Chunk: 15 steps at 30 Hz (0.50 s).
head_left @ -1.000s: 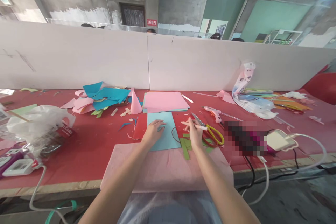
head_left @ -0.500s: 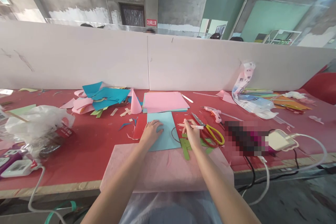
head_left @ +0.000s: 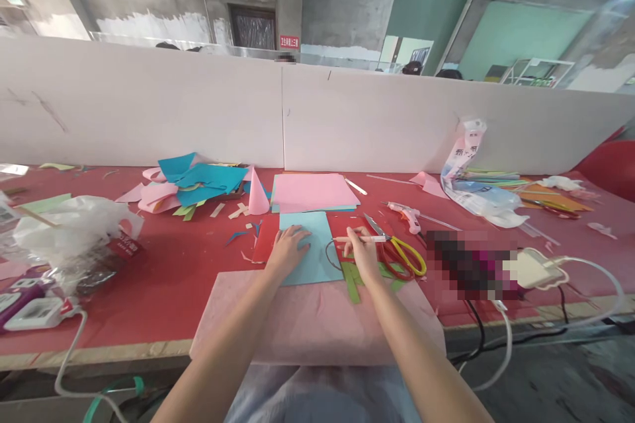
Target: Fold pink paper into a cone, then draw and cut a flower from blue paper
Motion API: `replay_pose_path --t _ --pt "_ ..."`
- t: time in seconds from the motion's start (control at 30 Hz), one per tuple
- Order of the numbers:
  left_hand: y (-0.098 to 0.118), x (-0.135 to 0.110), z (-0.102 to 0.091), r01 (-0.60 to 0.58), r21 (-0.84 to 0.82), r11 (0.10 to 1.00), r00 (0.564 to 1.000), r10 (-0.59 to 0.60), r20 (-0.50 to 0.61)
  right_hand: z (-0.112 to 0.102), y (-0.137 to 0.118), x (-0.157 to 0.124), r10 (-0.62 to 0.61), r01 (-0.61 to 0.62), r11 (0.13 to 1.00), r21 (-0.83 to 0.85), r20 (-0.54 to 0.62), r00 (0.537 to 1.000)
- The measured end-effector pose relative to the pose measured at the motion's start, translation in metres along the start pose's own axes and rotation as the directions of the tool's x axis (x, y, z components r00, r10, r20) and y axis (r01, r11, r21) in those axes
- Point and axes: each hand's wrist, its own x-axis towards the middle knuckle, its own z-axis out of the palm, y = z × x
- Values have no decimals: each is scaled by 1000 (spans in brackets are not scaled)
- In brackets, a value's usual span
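My left hand (head_left: pixel 286 252) lies flat, fingers spread, on a light blue sheet of paper (head_left: pixel 313 248) on the red table (head_left: pixel 169 277). My right hand (head_left: pixel 361 252) sits just right of the sheet, fingers closed round a thin pink pencil (head_left: pixel 360 238) that points left over the paper's right edge. A red sheet (head_left: pixel 265 238) shows under the blue one. Green paper strips (head_left: pixel 351 275) lie below my right hand. Scissors with yellow and red handles (head_left: pixel 399 252) lie right beside it.
A pink stack of paper (head_left: pixel 312 190) and a pink cone (head_left: pixel 256 193) stand behind the sheet. Blue and pink scraps (head_left: pixel 193 185) lie at back left, a glue gun (head_left: pixel 407 213) and plastic packet (head_left: pixel 471 192) at right. White cables (head_left: pixel 570 271) and a plastic bag (head_left: pixel 74 225) flank the table. A white partition (head_left: pixel 282 115) runs behind.
My right hand has drifted left with the pencil, bringing its tip toward the blue sheet's right edge. My left hand stays pressed on the sheet.
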Motion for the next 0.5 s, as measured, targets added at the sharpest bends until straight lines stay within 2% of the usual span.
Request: replay_pose_path --t 0.13,0.27,0.37,0.5 --pt "1 1 1 3 -45 999 1000 -4 -24 -2 5 3 -14 14 1000 -7 -28 999" --pt "1 -1 1 13 -49 999 999 -14 -39 0 6 -1 -176 161 965 -207 -58 983" --pt "1 -2 0 6 -35 999 1000 -7 -23 3 7 -1 -292 277 903 -329 3 956" --pt "0 -1 1 8 -28 1000 1000 -9 -13 6 8 10 -277 302 876 -377 120 953"
